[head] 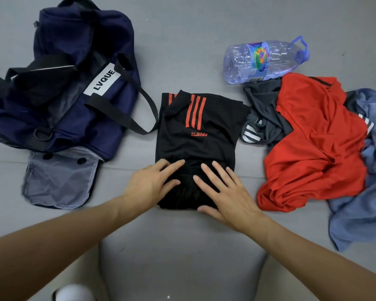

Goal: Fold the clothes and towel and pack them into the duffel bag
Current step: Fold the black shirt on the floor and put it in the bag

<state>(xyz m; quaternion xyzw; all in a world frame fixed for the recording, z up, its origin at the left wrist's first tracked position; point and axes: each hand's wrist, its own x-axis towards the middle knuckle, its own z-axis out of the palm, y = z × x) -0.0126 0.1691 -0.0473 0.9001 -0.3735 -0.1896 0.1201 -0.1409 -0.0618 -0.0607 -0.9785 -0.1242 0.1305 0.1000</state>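
One left hand and one right hand, fingers spread, press one black garment.

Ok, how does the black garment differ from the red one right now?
The black garment is folded flat into a neat block; the red garment lies rumpled and unfolded. The left hand and right hand rest on the black garment; neither touches the red garment. Both garments are outside the duffel bag.

The black shorts and red shirt are smooth, slightly shiny cloth, the bag matt fabric, the bottle clear crinkled plastic.
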